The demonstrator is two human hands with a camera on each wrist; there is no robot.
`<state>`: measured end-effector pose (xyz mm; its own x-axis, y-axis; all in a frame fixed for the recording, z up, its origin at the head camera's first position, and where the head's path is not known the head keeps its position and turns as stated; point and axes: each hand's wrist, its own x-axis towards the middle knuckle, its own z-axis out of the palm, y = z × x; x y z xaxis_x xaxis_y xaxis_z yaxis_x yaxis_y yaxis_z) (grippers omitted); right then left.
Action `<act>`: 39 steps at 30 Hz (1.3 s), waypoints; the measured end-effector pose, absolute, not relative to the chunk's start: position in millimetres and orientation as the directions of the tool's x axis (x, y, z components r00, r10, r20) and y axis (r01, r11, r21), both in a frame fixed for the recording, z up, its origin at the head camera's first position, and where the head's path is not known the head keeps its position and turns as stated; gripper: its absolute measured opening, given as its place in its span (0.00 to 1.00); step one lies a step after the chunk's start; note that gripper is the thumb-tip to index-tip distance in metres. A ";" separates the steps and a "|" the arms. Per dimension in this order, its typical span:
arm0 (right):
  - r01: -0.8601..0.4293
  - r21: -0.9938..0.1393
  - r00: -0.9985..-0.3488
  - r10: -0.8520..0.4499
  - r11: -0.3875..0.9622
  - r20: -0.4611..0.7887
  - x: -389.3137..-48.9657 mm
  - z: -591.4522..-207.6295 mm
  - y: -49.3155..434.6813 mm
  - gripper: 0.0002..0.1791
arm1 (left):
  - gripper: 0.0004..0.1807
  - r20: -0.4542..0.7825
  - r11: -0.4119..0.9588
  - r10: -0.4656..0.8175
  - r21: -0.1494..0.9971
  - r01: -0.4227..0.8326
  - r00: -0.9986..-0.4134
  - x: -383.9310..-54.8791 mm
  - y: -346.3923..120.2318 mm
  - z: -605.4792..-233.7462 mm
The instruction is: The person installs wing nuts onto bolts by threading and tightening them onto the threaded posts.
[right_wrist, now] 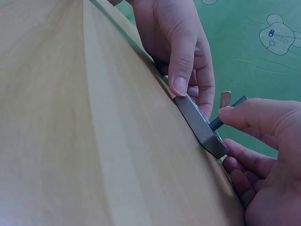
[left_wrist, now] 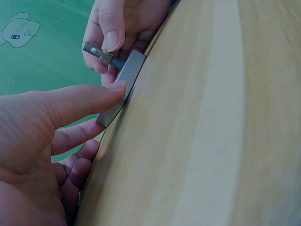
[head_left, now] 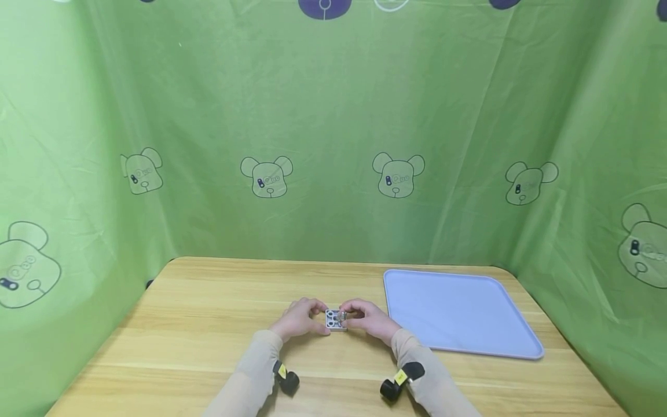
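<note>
Currently | left hand (head_left: 300, 319) spans, grips block (right_wrist: 194, 121) | right hand (head_left: 372, 320) narrowly pinches nut (left_wrist: 104, 57)

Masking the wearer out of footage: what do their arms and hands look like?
Long beige sleeves reach the wrists. Left hand and right hand are bare, no gloves. Each wrist carries a black, rounded camera with a yellow label; no cables visible.

Open wooden worktop (head_left: 208, 307) lies left of the left hand (head_left: 299, 322) and beyond it, up to the green curtain (head_left: 333, 220) past the far edge. Black wrist cameras (head_left: 289, 383) narrow the gap between the forearms (head_left: 253, 365). A grey block (right_wrist: 194, 118) with upright bolt (right_wrist: 216, 124) and nut (left_wrist: 104, 56) fills the space before the right hand (head_left: 372, 321); a pale blue tray (head_left: 458, 313) lies just beside that wrist.
</note>
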<state>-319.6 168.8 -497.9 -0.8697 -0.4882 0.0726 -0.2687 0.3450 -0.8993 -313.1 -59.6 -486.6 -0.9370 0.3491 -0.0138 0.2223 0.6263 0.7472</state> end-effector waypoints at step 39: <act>-0.252 -0.911 -0.873 -0.484 0.326 0.068 -318.0 -497.6 166.8 0.19 | 0.28 0.004 0.624 0.351 0.744 0.237 -0.936 -312.2 -59.3 -486.1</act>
<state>-318.0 166.8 -497.6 -0.8727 -0.4835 0.0683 -0.2517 0.3256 -0.9114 -312.2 -59.3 -486.1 -0.9363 0.3513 0.0040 0.2374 0.6244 0.7442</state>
